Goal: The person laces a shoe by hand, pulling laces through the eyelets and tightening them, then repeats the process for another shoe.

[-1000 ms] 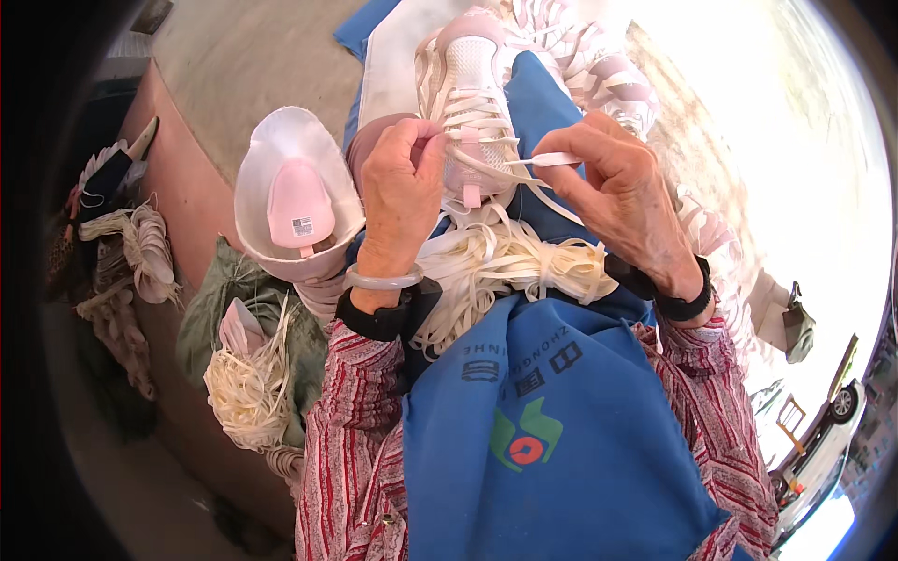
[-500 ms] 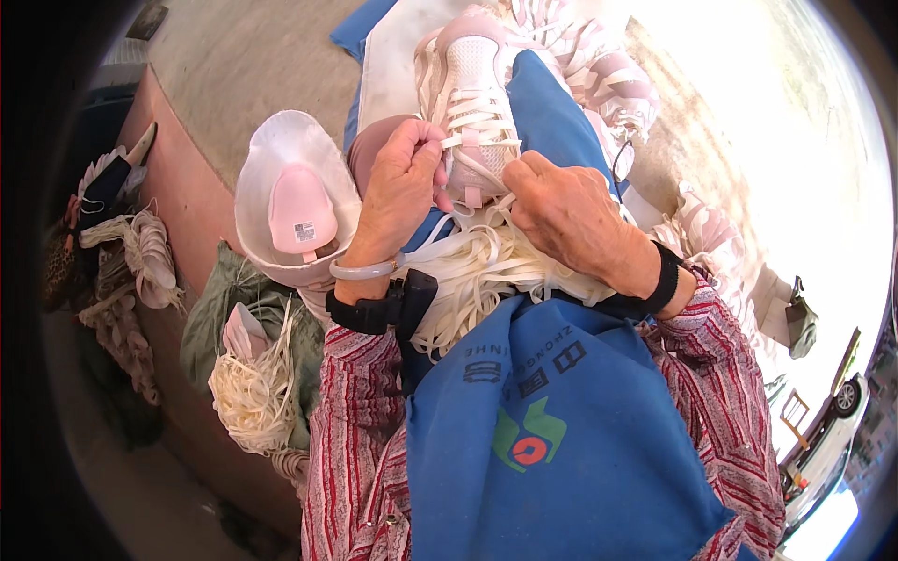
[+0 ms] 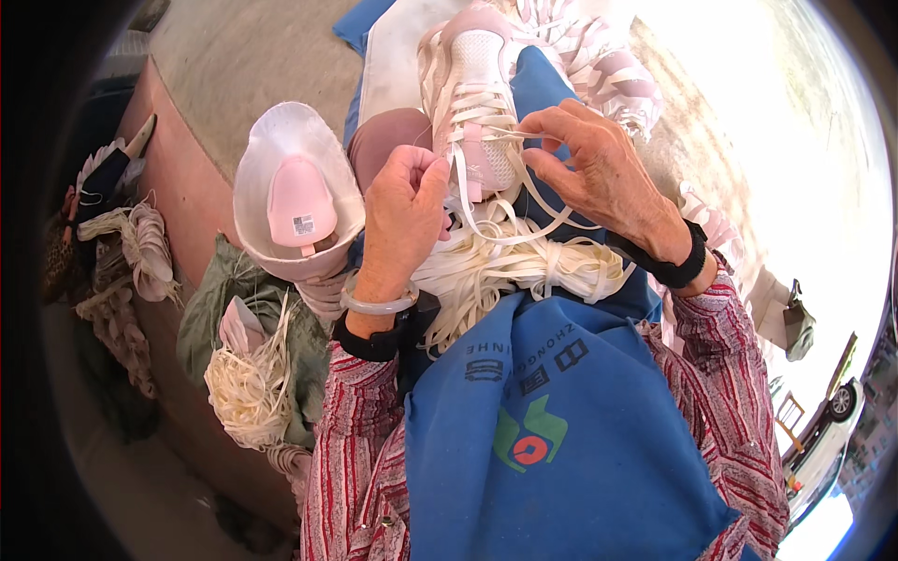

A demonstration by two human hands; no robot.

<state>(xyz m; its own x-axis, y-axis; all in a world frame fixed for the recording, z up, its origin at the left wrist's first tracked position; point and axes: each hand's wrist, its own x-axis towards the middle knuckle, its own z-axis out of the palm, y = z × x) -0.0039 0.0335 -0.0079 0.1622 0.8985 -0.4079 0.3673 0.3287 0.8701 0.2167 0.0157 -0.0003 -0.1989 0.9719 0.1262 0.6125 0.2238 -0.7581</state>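
Note:
A pale pink and white shoe upper [image 3: 479, 70] lies toe away from me on my lap, its front part crossed by a white shoelace [image 3: 491, 239]. My right hand [image 3: 608, 173] is at the upper's right edge, thumb and forefinger pinching the shoelace, which stretches from the eyelets. Left of the tongue, my left hand [image 3: 402, 215] has its thumb and forefinger pressed together; whether it grips anything is hidden. The shoelace hangs in a loose loop between the hands. Beneath them, a bundle of cream shoelaces [image 3: 552, 262] rests on my blue apron [image 3: 561, 439].
At left stands a white tub-like holder [image 3: 257, 173] with a pink shoe tongue piece [image 3: 301, 206] in it. Below it, more laces [image 3: 248, 393] lie on a green bag [image 3: 210, 327]. Further shoe uppers [image 3: 608, 75] are piled beyond my knee. A car [image 3: 832, 439] is far right.
My right hand has moved up and to the right, drawing the shoelace out from the upper. My left hand has dropped back slightly from the laced part.

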